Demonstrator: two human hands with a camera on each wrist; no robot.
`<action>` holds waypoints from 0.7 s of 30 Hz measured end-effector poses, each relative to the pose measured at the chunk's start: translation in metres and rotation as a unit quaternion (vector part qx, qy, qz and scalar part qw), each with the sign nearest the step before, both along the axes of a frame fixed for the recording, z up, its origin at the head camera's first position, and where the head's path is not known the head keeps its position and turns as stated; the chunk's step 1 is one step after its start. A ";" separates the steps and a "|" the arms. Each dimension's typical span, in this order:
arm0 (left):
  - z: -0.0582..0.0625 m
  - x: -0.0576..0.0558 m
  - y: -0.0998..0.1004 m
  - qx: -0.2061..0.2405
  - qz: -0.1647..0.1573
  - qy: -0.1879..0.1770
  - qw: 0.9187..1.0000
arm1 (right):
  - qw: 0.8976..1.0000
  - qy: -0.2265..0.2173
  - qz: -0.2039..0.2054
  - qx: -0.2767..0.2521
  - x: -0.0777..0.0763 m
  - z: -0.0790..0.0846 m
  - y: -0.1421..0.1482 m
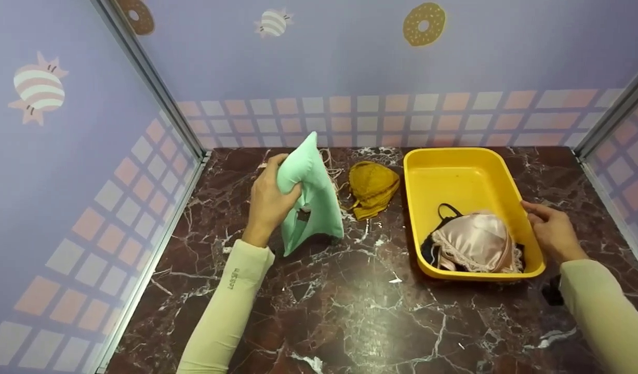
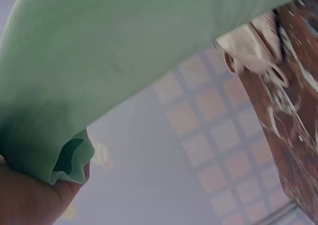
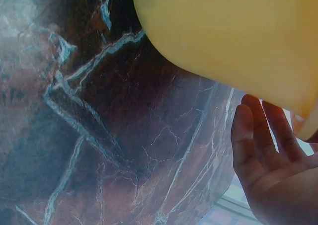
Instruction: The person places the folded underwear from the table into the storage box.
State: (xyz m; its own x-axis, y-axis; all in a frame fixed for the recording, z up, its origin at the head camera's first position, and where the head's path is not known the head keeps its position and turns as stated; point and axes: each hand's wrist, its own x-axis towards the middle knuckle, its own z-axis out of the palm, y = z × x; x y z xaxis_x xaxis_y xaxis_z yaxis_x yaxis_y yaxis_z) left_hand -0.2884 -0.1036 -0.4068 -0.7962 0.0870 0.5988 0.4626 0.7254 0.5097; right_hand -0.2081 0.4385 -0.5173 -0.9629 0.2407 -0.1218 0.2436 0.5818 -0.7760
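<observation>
My left hand (image 1: 271,195) pinches a mint-green bra (image 1: 319,200) and holds it up on its edge, thumb on the near face and fingers behind. In the left wrist view the green cloth (image 2: 114,51) spans the top, with a folded edge beside the thumb. At the right, my right hand (image 1: 553,231) touches the outer side of a yellow plastic tray (image 1: 415,218) near its rim. Its loosely extended fingers (image 3: 263,135) lie against the tray wall in the right wrist view. Inside the tray's near end lies a pale pink satin bra (image 1: 477,239) with lace edging, over black fabric (image 1: 430,249).
A mustard-yellow bra (image 1: 373,187) lies on the dark red marbled tabletop (image 1: 360,306), between the green bra and the tray. Thin pale straps (image 1: 332,169) show behind the green bra. Patterned lilac panels (image 1: 340,57) wall in the back and both sides.
</observation>
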 end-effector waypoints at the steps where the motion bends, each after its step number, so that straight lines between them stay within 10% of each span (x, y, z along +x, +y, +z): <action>1: 0.001 -0.002 0.006 0.001 0.003 0.000 1.000 | 1.000 -0.001 -0.001 -0.002 0.000 -0.001 0.000; 21: 0.019 -0.042 0.132 0.031 -0.043 -0.013 0.999 | 1.000 0.015 -0.005 0.018 -0.001 -0.002 0.002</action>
State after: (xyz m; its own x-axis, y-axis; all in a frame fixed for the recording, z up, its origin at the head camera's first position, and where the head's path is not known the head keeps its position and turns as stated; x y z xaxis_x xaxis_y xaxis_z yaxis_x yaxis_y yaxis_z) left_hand -0.3304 0.0282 -0.3881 -0.8028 0.1184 0.5843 0.5075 0.6501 0.5656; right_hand -0.2086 0.4402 -0.5192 -0.9633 0.2549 -0.0838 0.2269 0.6070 -0.7617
